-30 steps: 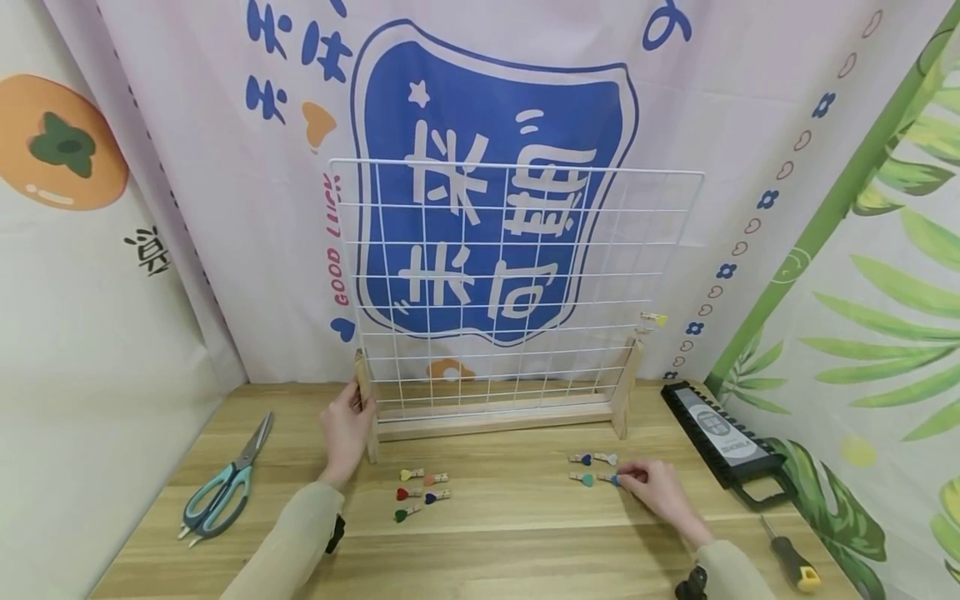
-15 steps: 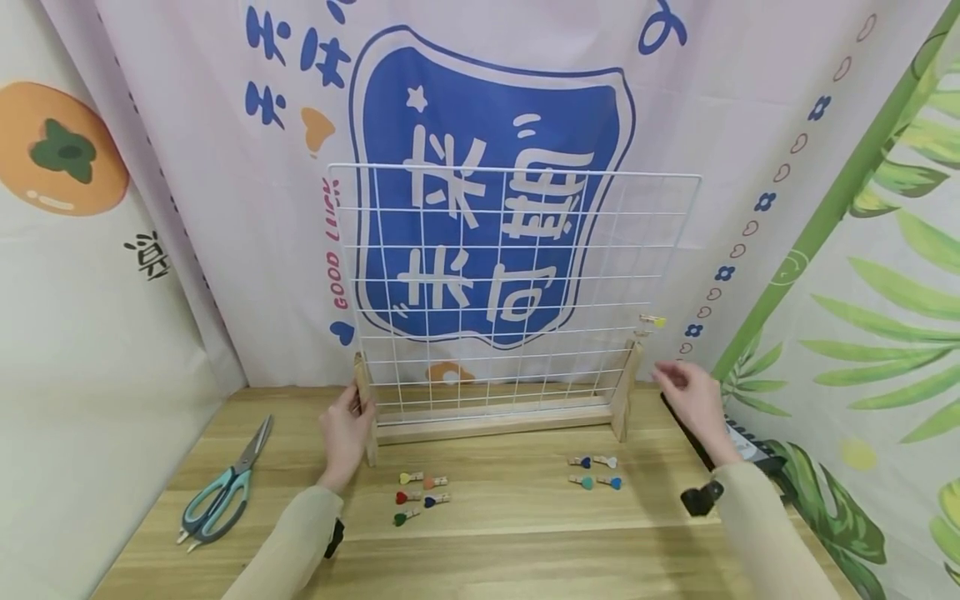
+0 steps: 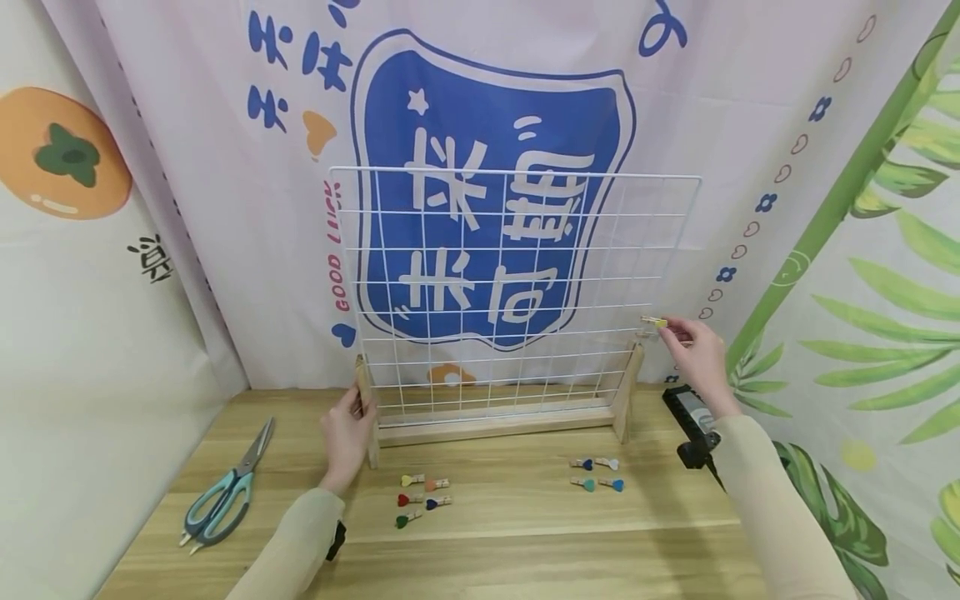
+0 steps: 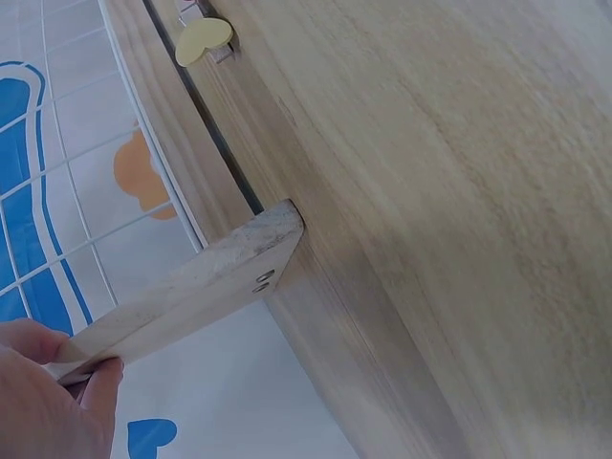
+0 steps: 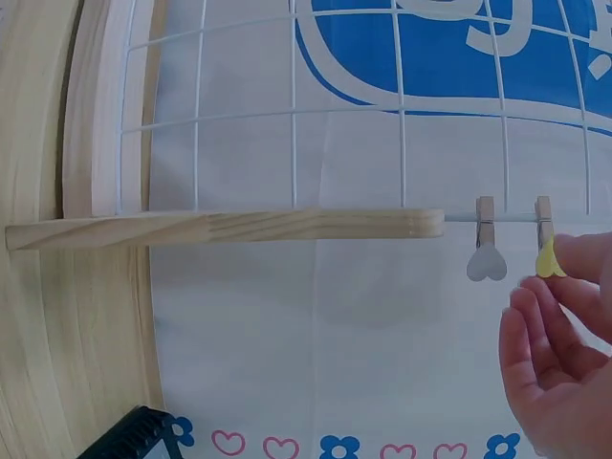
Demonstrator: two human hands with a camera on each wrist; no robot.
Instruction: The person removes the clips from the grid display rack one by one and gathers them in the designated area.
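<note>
A white wire grid (image 3: 517,172) stands upright in a wooden stand (image 3: 495,430). My left hand (image 3: 347,433) grips the stand's left upright (image 4: 182,296), thumb on one side and fingers on the other. My right hand (image 3: 693,354) is at the grid's right edge. Between its thumb and finger it pinches the yellow heart of a small wooden clothespin (image 5: 545,234), which is clipped on the edge wire. Just beside that, a clothespin with a whitish heart (image 5: 487,260) hangs on the same wire, nearer the stand's right upright (image 5: 316,224).
Several heart clothespins (image 3: 405,500) lie on the table left of centre, and several more (image 3: 611,484) lie to the right. Scissors (image 3: 225,492) rest at the far left. A black-handled saw (image 3: 686,408) lies right, partly behind the right arm. A printed curtain (image 3: 285,250) hangs behind.
My right hand has left the blue heart clothespin on the table, risen to the grid's right edge and taken hold of the yellow clothespin there. The left hand stays on the upright.
</note>
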